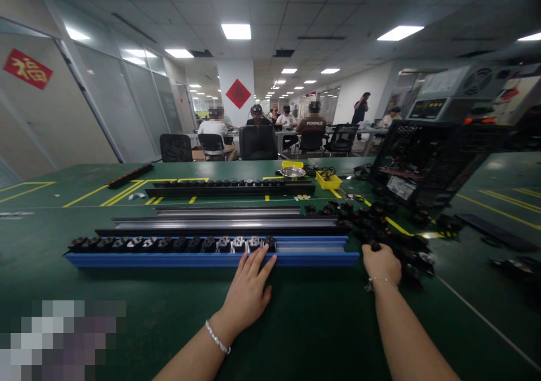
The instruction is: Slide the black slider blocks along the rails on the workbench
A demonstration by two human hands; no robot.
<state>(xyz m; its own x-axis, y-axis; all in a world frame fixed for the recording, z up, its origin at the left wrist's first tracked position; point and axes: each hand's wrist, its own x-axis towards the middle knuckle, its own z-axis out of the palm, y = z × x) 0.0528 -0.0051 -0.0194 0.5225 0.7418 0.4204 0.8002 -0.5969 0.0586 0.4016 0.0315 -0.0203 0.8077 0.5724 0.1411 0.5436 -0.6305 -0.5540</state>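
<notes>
A long blue rail [313,258] lies across the green table, with a row of several black socket modules [169,243] seated in its left and middle part. My left hand [249,288] lies flat with fingers stretched out, fingertips touching the rail's front edge by the last module [269,242]. My right hand [381,264] is closed on a black socket module [375,247] at the rail's right end, at the edge of a pile of loose black modules [380,223].
Behind the blue rail lie grey metal rails [228,217] and a black strip filled with modules [230,188]. A yellow tray [328,180] and metal bowl [293,172] sit further back. An open black computer case [426,164] stands at right. Several people sit at far tables.
</notes>
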